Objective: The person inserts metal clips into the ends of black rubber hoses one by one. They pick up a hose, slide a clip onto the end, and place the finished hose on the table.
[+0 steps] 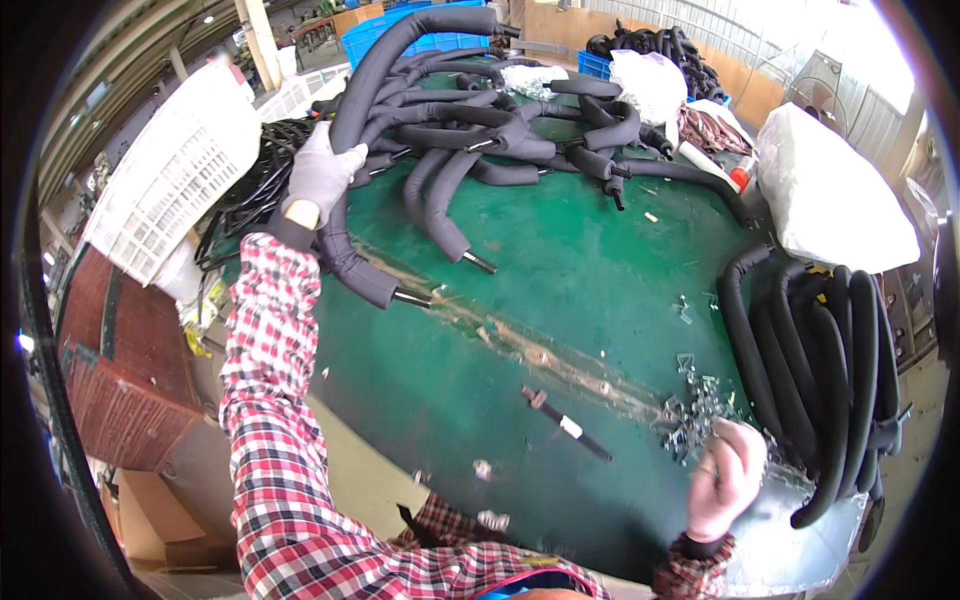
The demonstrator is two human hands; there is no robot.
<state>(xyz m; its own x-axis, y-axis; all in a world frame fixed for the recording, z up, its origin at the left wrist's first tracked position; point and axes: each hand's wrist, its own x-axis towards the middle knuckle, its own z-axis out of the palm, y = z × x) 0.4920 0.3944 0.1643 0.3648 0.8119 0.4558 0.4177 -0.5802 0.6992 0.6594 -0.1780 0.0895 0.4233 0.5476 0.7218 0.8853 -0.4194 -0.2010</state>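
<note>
My left hand (322, 175), in a grey glove, is closed around a thick black foam-covered hose (365, 85). The hose curves up to the far edge of the table and down to a bare metal end near the middle. Behind it lies a heap of similar foam-covered hoses (450, 215). My right hand (728, 478), bare, is low at the right with its fingers curled, beside a pile of small metal clips (700, 412). Whatever its fingers hold is hidden. A thin dark strip-like piece with a white band (570, 426) lies left of the clips.
The green table (500, 340) has a rounded near edge and a strip of worn tape across it. Bundled black hoses (820, 370) lie at the right, near a big white bag (825, 190). A white plastic basket (170, 175) stands at the left, above a reddish-brown box (130, 375).
</note>
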